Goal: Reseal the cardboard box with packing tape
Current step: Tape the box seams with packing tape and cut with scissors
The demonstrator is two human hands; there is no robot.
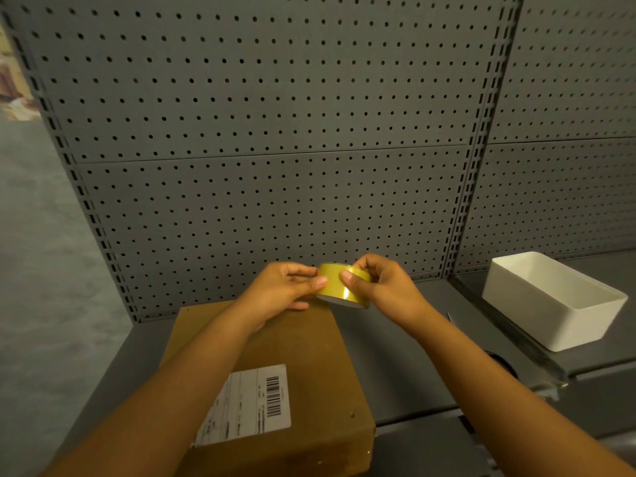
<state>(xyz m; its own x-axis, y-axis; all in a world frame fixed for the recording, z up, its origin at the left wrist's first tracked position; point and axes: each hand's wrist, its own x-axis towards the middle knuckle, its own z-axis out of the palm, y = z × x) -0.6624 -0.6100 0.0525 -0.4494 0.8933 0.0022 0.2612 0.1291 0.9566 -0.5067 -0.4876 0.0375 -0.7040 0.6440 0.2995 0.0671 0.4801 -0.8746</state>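
Note:
A brown cardboard box [296, 349] lies flat on the grey shelf, with a white shipping label [247, 404] and barcode on its top. Above the box's far end I hold a roll of yellowish packing tape [339, 287] in both hands. My left hand [282, 290] grips the roll's left side, thumb on the outer face. My right hand [382, 287] grips the right side, its thumb pressed on the tape's outer face too. No loose tape end shows.
A white plastic bin [550, 304] stands on the neighbouring shelf at the right. A grey pegboard wall [275, 132] rises behind the shelf [406, 366]. A dark object peeks out behind my right forearm. The floor lies at the left.

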